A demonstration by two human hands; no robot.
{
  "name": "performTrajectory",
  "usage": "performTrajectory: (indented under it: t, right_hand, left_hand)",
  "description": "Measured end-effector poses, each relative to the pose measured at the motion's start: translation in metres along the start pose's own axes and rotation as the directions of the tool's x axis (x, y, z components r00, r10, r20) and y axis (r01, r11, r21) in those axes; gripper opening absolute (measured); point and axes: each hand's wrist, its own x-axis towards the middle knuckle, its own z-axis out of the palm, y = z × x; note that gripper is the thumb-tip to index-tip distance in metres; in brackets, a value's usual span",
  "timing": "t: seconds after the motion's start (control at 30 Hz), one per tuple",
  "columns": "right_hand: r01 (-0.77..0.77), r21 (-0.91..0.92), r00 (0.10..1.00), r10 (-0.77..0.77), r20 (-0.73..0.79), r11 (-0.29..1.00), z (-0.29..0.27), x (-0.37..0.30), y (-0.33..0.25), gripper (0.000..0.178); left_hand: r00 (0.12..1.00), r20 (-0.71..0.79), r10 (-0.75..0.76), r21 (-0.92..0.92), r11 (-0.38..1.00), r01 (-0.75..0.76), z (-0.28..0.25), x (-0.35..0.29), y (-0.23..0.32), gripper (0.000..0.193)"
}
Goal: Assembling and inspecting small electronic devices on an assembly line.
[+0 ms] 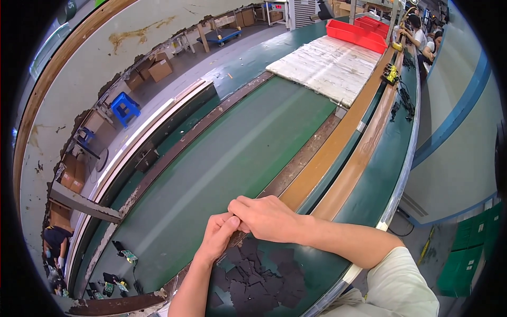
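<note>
My left hand and my right hand meet above the near edge of the green conveyor belt. Fingers of both are closed and pressed together at the tips. Whatever they grip is hidden between them. Just below lies a loose heap of thin, flat black pieces on the dark green tabletop, partly under my hands and left forearm. Small green circuit boards with black parts and leads rest on the belt at the lower left, apart from my hands.
Wooden strips run along the belt's right side. Farther off are a worn white board, red bins, and a yellow-and-black part beside black cables. Co-workers sit at the far right; another person bends at the left.
</note>
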Motion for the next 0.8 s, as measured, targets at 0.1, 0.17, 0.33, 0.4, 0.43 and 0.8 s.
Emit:
performTrajectory:
  t: [0.1,0.17,0.33,0.4,0.43,0.8]
  right_hand:
    - [0.022,0.021,1.000,-0.022,-0.005,1.000,-0.001,0.003,0.000,0.013]
    - [0.019,0.033,1.000,-0.019,-0.002,0.999,-0.004,0.004,-0.001,0.015]
    - [0.023,0.077,1.000,-0.023,-0.006,0.997,-0.006,0.004,-0.004,0.019]
    - [0.044,0.104,0.999,-0.044,-0.006,0.994,-0.005,0.003,-0.004,0.019]
    - [0.033,0.091,0.999,-0.031,-0.021,0.995,-0.006,0.002,-0.005,0.019]
    - [-0.007,0.077,1.000,0.007,0.010,0.997,-0.010,0.007,-0.009,0.016]
  left_hand:
    - [1.000,-0.006,-0.007,-0.017,1.000,0.007,0.000,-0.002,0.003,0.040]
    - [1.000,-0.010,-0.008,-0.022,1.000,0.008,0.001,-0.001,0.005,0.040]
    - [0.997,-0.002,-0.071,0.000,0.997,0.071,-0.003,-0.004,0.008,0.040]
    - [0.993,0.018,-0.117,-0.015,0.993,0.117,-0.003,-0.007,0.009,0.041]
    - [0.994,-0.012,-0.111,-0.009,0.994,0.111,-0.003,-0.006,0.008,0.041]
    - [0.991,0.013,-0.136,0.040,0.990,0.136,0.006,-0.002,0.024,0.042]
